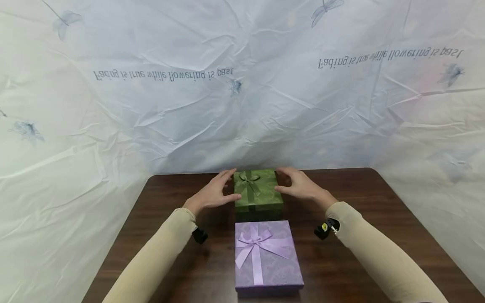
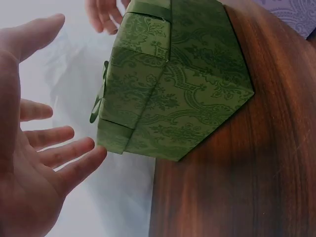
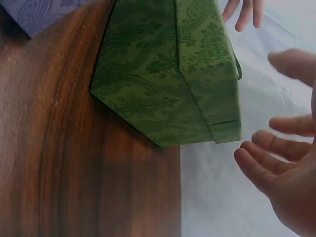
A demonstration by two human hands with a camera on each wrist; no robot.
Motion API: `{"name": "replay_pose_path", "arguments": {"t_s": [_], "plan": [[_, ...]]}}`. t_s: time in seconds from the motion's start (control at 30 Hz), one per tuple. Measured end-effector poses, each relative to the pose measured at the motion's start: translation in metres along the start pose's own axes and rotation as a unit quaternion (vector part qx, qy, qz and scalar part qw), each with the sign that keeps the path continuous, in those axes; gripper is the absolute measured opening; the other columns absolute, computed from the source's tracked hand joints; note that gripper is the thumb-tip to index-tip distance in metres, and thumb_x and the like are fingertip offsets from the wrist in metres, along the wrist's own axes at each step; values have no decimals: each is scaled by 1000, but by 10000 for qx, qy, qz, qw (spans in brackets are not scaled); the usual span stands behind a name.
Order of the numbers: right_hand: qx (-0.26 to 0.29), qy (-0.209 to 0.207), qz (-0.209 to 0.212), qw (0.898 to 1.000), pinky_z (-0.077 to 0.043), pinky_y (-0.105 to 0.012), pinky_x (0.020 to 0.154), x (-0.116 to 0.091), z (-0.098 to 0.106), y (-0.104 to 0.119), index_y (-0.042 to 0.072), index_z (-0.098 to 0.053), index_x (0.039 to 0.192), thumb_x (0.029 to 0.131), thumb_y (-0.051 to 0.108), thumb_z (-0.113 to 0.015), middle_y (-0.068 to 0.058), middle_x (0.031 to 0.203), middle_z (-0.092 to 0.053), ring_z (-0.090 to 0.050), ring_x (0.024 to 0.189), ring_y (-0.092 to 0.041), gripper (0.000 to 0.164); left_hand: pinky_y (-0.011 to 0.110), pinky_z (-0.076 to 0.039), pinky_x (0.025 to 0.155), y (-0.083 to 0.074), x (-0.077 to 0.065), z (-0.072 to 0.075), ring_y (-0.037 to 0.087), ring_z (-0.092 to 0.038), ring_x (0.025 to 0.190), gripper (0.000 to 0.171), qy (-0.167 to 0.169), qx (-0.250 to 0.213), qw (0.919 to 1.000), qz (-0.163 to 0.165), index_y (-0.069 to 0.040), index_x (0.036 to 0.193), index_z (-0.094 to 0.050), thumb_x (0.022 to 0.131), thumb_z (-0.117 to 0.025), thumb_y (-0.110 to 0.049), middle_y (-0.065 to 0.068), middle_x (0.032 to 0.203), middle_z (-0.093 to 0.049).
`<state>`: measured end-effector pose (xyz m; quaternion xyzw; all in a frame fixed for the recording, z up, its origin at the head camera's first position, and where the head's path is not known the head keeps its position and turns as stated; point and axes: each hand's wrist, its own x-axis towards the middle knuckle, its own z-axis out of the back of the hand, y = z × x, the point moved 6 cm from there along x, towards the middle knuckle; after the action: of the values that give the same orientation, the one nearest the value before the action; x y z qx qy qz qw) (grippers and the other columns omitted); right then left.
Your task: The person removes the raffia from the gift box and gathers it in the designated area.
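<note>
A green patterned gift box [image 1: 261, 191] with a ribbon bow on its lid stands near the table's far edge. My left hand [image 1: 212, 191] is at its left side, fingers spread and fairly straight, the fingertips right by the lid's edge in the left wrist view. On the other side my right hand [image 1: 299, 184] mirrors it, its fingers [image 3: 261, 168] extended beside the lid [image 3: 210, 74]. The lid sits down over the box base. In front of the green box lies a lilac gift box [image 1: 273, 269], its lid tied with a pale purple ribbon bow.
Both boxes stand on a dark brown wooden table [image 1: 151, 235]. White printed sheeting [image 1: 189, 113] hangs behind the table and along both sides. A black wrist device [image 1: 199, 235] hangs under the left wrist, another black device [image 1: 322, 230] under the right.
</note>
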<state>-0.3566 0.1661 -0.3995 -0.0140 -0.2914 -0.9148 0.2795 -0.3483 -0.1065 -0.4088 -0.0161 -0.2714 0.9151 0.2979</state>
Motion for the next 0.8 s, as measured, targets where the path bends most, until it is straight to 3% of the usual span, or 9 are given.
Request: {"name": "replay_pose_path", "arguments": {"t_s": [0.13, 0.43, 0.53, 0.8], "plan": [[264, 89, -467, 9985, -53, -48, 90, 3, -6, -5, 5, -43, 145, 90, 45, -66, -15, 135, -55, -58, 116, -31, 72, 44, -50, 99, 5, 1, -1, 30, -49, 129, 94, -56, -374, 9993, 12, -20, 157, -18, 86, -66, -58, 11, 152, -32], [901, 109, -1268, 9878, -56, -41, 81, 9, -15, -19, 4, -49, 140, 91, 46, -65, -15, 124, -63, -67, 98, -25, 66, 48, -49, 100, 18, 3, -8, 35, -50, 128, 91, -119, -795, 9963, 296, -9, 155, -23, 88, -67, -51, 16, 148, -37], [1210, 164, -1405, 9825, -58, -39, 79, 9, -20, -24, 2, -48, 140, 92, 45, -65, -18, 124, -62, -69, 91, -29, 67, 48, -49, 100, 21, 4, -11, 35, -48, 129, 90, -109, -934, 9949, 368, -8, 155, -23, 89, -67, -50, 16, 147, -38], [1501, 265, -1572, 9757, -57, -42, 83, 4, -27, -31, 1, -46, 142, 93, 48, -62, -23, 131, -57, -70, 93, -31, 69, 38, -53, 95, 26, 5, -19, 27, -49, 128, 86, -58, -968, 9939, 517, -10, 155, -24, 90, -65, -49, 12, 145, -42]]}}
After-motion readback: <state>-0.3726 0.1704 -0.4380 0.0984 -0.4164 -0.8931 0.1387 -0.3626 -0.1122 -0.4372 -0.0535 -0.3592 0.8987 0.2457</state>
